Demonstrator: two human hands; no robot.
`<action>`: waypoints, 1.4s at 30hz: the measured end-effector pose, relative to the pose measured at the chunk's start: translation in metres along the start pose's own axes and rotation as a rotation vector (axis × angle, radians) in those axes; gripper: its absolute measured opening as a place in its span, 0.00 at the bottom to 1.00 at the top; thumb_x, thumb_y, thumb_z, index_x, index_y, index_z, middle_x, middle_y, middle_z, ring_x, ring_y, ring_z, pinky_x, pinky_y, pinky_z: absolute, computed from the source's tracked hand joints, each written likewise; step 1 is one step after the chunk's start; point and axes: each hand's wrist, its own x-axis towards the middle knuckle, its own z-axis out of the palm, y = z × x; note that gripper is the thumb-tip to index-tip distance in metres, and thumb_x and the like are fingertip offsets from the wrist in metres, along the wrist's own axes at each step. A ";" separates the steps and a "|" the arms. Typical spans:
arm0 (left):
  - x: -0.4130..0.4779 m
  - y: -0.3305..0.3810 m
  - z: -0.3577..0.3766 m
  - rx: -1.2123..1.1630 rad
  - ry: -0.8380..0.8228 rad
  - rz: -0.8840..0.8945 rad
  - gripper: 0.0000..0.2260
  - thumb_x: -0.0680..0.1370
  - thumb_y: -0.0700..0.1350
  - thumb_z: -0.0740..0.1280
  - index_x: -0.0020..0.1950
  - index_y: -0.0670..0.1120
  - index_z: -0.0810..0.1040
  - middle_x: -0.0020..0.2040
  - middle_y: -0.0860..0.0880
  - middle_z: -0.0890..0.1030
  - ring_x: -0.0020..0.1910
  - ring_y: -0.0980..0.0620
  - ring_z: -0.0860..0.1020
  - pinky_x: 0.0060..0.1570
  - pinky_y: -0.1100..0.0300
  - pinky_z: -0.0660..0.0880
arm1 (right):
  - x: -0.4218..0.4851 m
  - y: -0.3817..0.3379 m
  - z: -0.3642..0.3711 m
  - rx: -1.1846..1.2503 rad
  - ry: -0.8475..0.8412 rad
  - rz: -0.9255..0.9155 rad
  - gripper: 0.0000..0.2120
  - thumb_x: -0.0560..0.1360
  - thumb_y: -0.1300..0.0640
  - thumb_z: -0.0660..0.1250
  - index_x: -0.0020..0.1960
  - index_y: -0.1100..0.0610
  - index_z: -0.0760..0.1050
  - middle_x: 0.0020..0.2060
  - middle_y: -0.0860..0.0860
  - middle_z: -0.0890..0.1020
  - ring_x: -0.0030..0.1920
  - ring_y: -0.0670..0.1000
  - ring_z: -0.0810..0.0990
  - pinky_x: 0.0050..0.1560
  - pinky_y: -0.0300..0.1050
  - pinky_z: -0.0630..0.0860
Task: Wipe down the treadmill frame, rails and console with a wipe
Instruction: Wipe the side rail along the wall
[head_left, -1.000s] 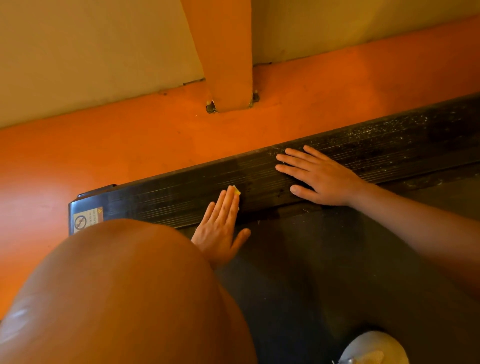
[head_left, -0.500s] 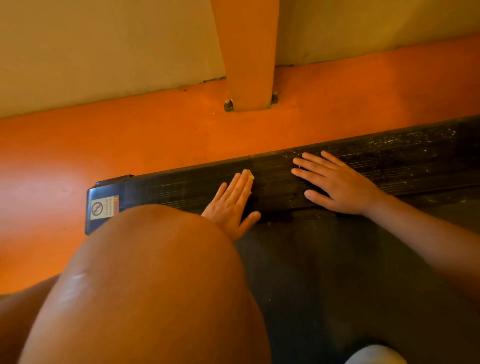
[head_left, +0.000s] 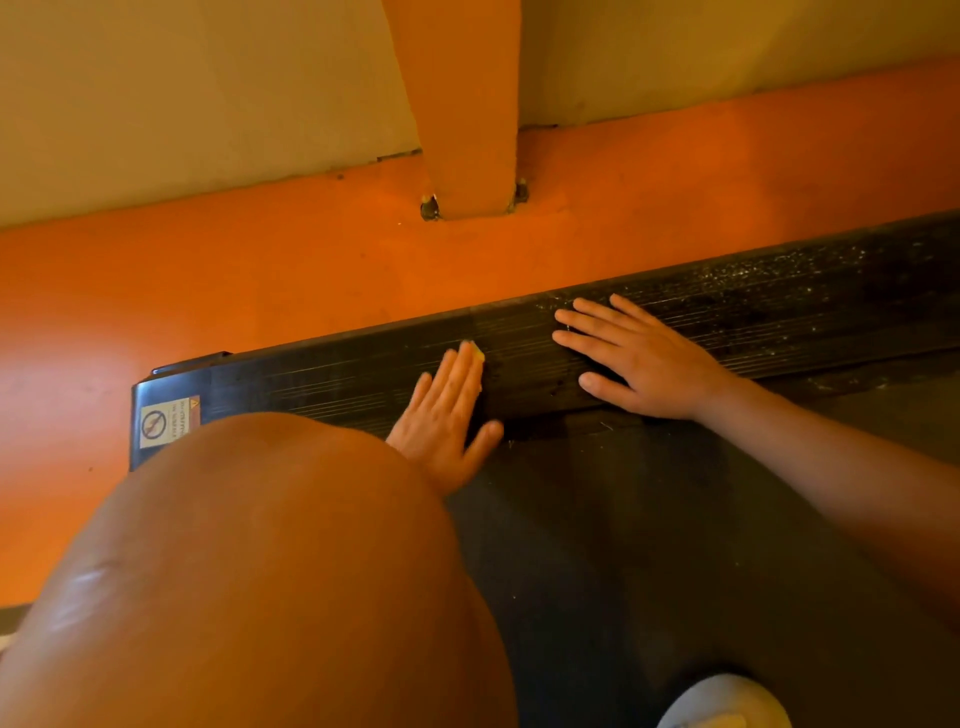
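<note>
Orange floor (head_left: 311, 270) runs behind the treadmill's black side rail (head_left: 779, 306). Over the last second little has shifted. The left hand (head_left: 441, 410), fingers straight and flat, presses the wipe (head_left: 478, 355), only a yellow corner showing, and has crept slightly toward the right hand (head_left: 644, 364), which lies spread and empty on the rail. Pale dust (head_left: 810, 270) beyond it suggests most of this rail awaits wiping.
</note>
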 end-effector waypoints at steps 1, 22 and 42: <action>0.020 -0.001 -0.008 -0.009 0.035 -0.030 0.36 0.82 0.67 0.44 0.82 0.48 0.34 0.81 0.49 0.33 0.80 0.51 0.34 0.79 0.46 0.40 | 0.000 0.000 0.000 0.006 -0.004 0.002 0.29 0.85 0.38 0.48 0.83 0.48 0.54 0.83 0.46 0.51 0.82 0.45 0.42 0.81 0.50 0.39; 0.014 0.015 -0.004 0.027 0.000 -0.008 0.38 0.83 0.67 0.46 0.81 0.48 0.31 0.81 0.50 0.30 0.80 0.51 0.32 0.79 0.46 0.38 | 0.000 -0.001 -0.002 0.042 0.010 0.001 0.29 0.85 0.39 0.50 0.83 0.49 0.57 0.83 0.47 0.53 0.83 0.46 0.45 0.82 0.53 0.43; 0.031 0.001 -0.011 0.172 0.023 -0.003 0.39 0.82 0.68 0.45 0.81 0.47 0.32 0.82 0.47 0.33 0.81 0.49 0.35 0.79 0.44 0.41 | 0.000 -0.002 -0.004 0.028 0.013 0.010 0.29 0.85 0.39 0.49 0.82 0.49 0.58 0.83 0.47 0.54 0.82 0.46 0.45 0.81 0.50 0.40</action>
